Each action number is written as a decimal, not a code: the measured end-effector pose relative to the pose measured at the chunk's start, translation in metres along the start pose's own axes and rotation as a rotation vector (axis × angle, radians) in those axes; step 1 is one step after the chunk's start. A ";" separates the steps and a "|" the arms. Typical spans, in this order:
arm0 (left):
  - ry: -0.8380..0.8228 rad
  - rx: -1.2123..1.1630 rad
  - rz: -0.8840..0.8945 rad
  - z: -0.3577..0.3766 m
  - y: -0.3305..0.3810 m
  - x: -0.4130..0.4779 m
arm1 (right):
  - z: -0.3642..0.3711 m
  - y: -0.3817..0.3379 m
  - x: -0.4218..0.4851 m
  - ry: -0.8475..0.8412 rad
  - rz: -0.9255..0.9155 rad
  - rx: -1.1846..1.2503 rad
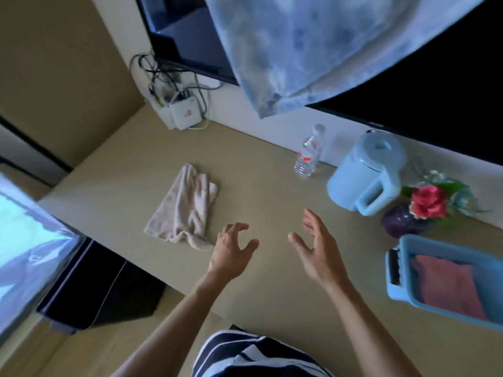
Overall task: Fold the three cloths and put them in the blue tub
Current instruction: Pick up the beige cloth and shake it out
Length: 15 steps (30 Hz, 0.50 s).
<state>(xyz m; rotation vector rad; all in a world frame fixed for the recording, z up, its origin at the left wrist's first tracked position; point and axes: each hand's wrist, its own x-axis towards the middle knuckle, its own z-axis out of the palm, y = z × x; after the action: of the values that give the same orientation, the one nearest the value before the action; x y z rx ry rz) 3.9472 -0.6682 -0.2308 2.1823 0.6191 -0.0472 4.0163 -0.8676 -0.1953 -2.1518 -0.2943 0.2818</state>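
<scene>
A crumpled pale pink cloth (183, 206) lies on the beige table (266, 191), left of centre. My left hand (232, 250) hovers just right of its near corner, fingers curled apart and holding nothing. My right hand (317, 247) is a little further right, palm turned inward, fingers spread and empty. The blue tub (394, 284) stands at the table's right edge with a folded reddish-pink cloth (449, 285) inside. No third cloth is identifiable.
A clear water bottle (309, 153), a light blue jug (366, 176) and a purple vase of flowers (424, 208) stand along the back right. A white box with cables (185, 114) sits at the back left. Pale blue patterned fabric (313, 47) hangs over a dark screen.
</scene>
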 end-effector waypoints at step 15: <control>-0.095 0.558 -0.192 -0.015 -0.141 0.068 | 0.048 -0.010 -0.008 -0.073 0.081 -0.032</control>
<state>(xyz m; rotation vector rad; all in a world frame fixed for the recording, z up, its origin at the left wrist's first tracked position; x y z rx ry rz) 3.9415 -0.5555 -0.3406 2.6225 0.8326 -0.4728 3.9930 -0.8280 -0.2130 -2.1917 -0.2547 0.4054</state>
